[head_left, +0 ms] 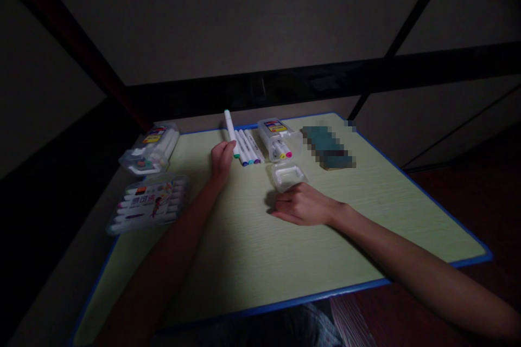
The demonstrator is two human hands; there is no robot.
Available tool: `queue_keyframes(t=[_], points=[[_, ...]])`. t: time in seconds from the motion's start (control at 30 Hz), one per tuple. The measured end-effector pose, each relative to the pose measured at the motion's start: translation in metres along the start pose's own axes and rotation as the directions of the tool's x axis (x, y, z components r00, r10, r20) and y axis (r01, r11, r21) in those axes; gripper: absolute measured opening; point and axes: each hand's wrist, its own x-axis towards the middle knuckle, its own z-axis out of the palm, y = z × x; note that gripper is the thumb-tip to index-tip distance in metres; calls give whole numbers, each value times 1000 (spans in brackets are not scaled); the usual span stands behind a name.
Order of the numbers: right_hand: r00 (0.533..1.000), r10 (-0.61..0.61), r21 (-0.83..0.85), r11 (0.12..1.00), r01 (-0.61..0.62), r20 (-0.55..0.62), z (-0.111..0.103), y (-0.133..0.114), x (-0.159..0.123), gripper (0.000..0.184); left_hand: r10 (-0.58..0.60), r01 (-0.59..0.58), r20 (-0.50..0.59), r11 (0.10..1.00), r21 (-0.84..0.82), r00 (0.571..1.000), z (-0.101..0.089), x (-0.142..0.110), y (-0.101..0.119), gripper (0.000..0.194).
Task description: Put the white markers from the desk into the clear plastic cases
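My left hand [222, 159] is closed around the lower part of a white marker [230, 126], which stands up from the fist, tilted slightly left, with a green band at its lower end. Just right of it, several white markers [249, 147] lie side by side on the table, with blue and purple ends toward me. My right hand [303, 204] rests on the table with its fingers curled in, and I see nothing in them. Directly behind it is the open lid [288, 175] of a clear marker case [280, 134]; whether they touch I cannot tell. Yellow-ended and pink-ended markers lie inside that case.
At the left stands another clear case [157, 143] with markers. In front of it, a flat clear marker pack [148, 203] reaches the table's left edge. A blurred teal object [325, 143] lies to the right. The pale table [252, 265] has a blue rim; a wall rises behind.
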Motion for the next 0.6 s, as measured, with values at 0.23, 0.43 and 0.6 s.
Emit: queue_keyframes(t=[0.23,0.43,0.6], points=[[1000,-6,-16,1000,6,-7,0,0,0,39,-116,161,158,935,-316,981,6,-6,12,27],[1000,-3,-6,1000,3,-4,-2,0,0,39,-120,226,298,907,-355,947,10,-12,21,29],[1000,-8,-3,1000,8,-5,-2,0,0,40,-98,240,403,917,-318,910,13,-17,22,29]])
